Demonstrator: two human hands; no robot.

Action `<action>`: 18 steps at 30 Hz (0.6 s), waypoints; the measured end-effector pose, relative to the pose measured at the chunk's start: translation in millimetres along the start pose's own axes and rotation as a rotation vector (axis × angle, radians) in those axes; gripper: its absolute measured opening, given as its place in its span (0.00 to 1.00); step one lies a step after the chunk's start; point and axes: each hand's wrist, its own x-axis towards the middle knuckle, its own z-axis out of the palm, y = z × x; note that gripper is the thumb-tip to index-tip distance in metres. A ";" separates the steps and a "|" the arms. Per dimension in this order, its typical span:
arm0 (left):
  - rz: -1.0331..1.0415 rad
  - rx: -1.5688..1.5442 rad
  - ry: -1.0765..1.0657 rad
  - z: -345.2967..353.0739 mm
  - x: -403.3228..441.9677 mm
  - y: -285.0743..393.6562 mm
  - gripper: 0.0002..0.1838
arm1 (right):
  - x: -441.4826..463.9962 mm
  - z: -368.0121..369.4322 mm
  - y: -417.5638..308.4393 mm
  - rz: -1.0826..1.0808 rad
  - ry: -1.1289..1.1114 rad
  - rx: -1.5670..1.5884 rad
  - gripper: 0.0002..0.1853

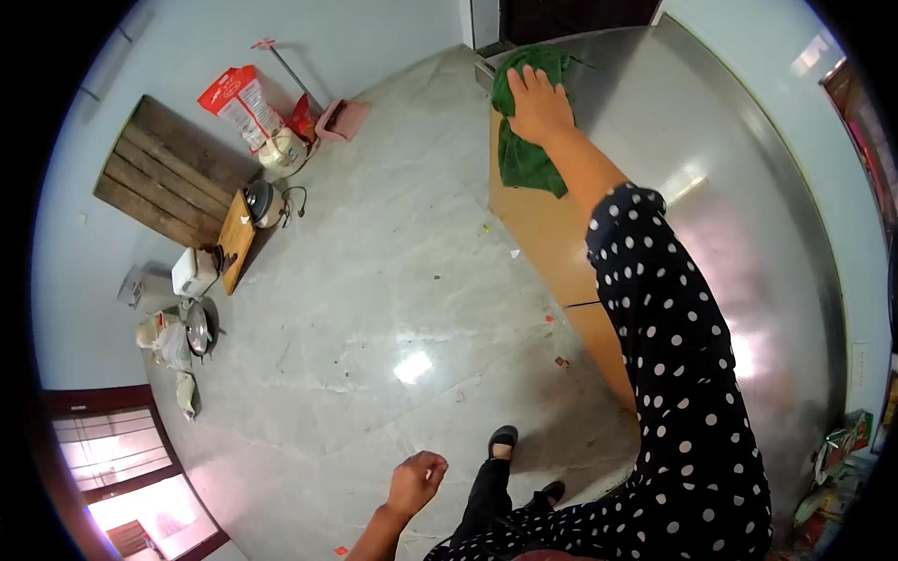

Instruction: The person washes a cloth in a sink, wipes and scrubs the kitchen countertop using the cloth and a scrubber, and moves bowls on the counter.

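Note:
A green cloth [528, 168] lies over the far left corner of a shiny metal countertop [739, 196], and part of it hangs down over the edge. My right hand [541, 107] rests flat on the cloth with its fingers spread, pressing on it. My left hand [417, 481] hangs low over the floor near my body, its fingers curled, and nothing shows in it. Below the counter's left side are tan cabinet fronts [538, 234].
Along the left wall stand a rice cooker [266, 204], a wooden board [238, 241], a pan [197, 327] and a red-and-white bag [241, 105]. A pink dustpan [343, 120] is on the tiled floor [374, 252]. Packets [842, 444] lie at the counter's near right.

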 end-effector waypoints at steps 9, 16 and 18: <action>0.195 0.054 0.014 -52.6 15.1 44.6 0.03 | -211.4 -57.7 66.3 -0.121 -0.046 0.119 0.47; 0.107 0.124 0.045 -80.3 3.7 60.4 0.05 | -353.0 -98.6 116.1 -0.061 -0.239 0.104 0.48; 0.017 0.096 -0.004 -75.6 5.1 57.2 0.05 | -338.4 -83.2 118.2 -0.088 -0.192 0.102 0.47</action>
